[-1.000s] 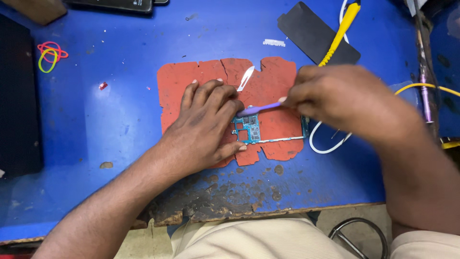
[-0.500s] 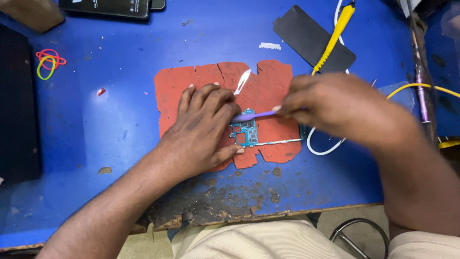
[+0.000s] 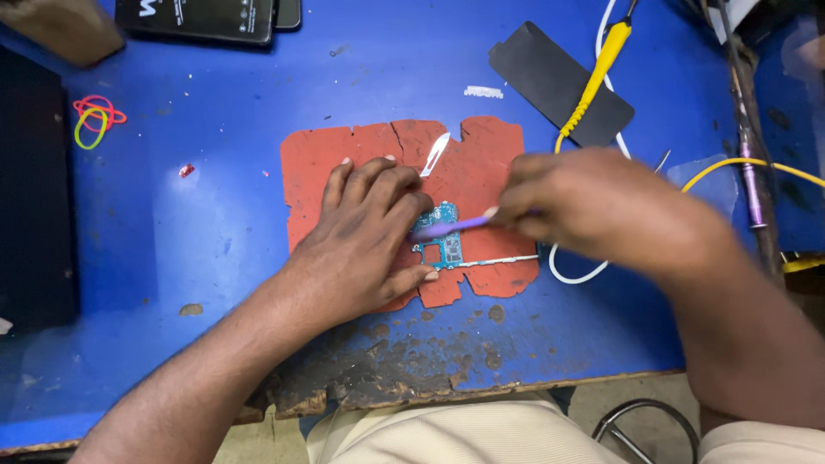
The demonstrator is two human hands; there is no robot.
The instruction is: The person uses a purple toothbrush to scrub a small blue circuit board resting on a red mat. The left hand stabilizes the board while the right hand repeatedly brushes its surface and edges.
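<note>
Two hands point(image 3: 365, 245), one circuit board point(image 3: 443, 245), one red mat point(image 3: 344, 155), perhaps three rubber bands point(image 3: 94, 116).

Circuit board point(image 3: 443, 245) lies on mat point(image 3: 361, 146) mid-desk point(image 3: 215, 232), between left hand point(image 3: 365, 245) and right hand point(image 3: 593, 206); blade point(image 3: 435, 155) behind it, rubber bands point(image 3: 94, 119) far left.

Worn blue bench point(image 3: 215, 223) with red mat point(image 3: 481, 163), black pad point(image 3: 550, 77), rubber bands point(image 3: 94, 116), dark phone point(image 3: 198, 17)
</note>
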